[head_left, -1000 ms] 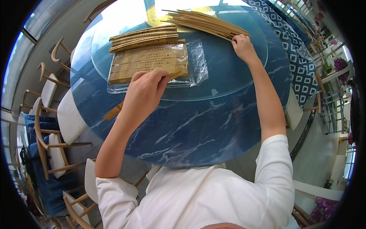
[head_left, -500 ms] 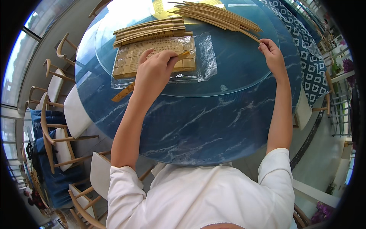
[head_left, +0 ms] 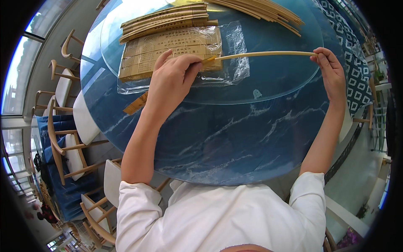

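Note:
My left hand [head_left: 173, 82] pinches a narrow golden-brown paper sleeve [head_left: 137, 103], which passes under the hand. Its mouth points right, past my fingertips. Between finger and thumb, my right hand [head_left: 331, 73] holds the far end of a thin pale stick [head_left: 268, 53]. The stick runs nearly level to the left, and its tip meets the sleeve's mouth; how far inside it is, I cannot tell. Behind my left hand lies a stack of printed brown paper sleeves [head_left: 168, 40] in a clear plastic bag [head_left: 237, 63]. Several slim sleeves [head_left: 163, 21] lie across its far side.
A bundle of loose pale sticks [head_left: 264, 12] lies at the far right of the glass turntable [head_left: 256, 93]. The round blue marbled table [head_left: 218, 138] carries it. White-seated wooden chairs [head_left: 86, 119] stand at left, and a patterned cloth [head_left: 354, 63] hangs at right.
My right hand has drawn one stick away from the bundle, moving right and nearer, and brought its other end to the sleeve. My left hand keeps its grip on the sleeve.

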`<state>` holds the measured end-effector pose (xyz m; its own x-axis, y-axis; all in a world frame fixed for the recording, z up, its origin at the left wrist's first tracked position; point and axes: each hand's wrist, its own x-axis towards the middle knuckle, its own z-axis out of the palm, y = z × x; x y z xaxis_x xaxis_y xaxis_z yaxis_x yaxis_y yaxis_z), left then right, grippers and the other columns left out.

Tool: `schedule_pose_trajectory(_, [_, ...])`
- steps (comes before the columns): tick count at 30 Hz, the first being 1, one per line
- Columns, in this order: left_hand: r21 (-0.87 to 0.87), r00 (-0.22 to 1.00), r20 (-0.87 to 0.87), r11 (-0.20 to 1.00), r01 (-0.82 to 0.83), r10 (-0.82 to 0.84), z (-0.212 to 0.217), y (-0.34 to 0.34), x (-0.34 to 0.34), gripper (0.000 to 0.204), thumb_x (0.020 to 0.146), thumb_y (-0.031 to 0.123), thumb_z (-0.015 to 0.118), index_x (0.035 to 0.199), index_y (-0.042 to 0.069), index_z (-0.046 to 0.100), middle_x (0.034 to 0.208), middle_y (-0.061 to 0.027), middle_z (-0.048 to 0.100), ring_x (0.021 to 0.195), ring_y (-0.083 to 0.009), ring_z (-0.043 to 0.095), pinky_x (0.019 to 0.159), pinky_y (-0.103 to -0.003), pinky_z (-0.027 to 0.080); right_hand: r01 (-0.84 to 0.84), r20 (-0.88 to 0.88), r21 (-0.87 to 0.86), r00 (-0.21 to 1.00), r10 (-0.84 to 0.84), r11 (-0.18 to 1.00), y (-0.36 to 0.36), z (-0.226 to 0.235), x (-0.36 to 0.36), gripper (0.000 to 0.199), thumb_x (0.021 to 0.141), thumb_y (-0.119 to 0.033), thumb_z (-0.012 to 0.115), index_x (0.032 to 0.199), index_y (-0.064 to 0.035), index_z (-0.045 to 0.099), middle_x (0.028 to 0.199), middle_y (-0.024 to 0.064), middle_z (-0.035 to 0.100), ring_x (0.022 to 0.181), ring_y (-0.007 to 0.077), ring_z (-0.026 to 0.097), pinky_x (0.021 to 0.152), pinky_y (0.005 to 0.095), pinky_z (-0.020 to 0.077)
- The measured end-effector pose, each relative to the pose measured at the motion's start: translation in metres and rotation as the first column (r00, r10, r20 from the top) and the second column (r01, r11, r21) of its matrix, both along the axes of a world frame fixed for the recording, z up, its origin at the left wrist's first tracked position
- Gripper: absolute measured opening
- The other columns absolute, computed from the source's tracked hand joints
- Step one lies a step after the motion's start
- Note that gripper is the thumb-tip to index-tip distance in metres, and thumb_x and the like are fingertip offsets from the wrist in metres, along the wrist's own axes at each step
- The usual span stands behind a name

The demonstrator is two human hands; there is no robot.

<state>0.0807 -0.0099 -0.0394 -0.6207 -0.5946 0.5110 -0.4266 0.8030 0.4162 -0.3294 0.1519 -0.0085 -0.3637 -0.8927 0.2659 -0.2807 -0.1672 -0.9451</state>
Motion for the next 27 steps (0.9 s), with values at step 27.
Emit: schedule_pose_trajectory(27, [-0.229,0.997,-0.001,0.971,0.073,-0.075,-0.006,0.007,-0.005,0.022,0.098,0.01,0.073,0.119,0.015,0.073,0.103,-0.0039,0.079,0.097,-0.0217,0.075,0.119,-0.046,0.042,0.032,-0.182,0.139,0.983,-0.006,0.99,-0.001,0.003,0.014,0.027,0.108,-0.026,0.065,0.117,-0.0031,0.076,0.103,0.0001,0.072,0.096,0.0102,0.067,0.094,0.0252,0.0512])
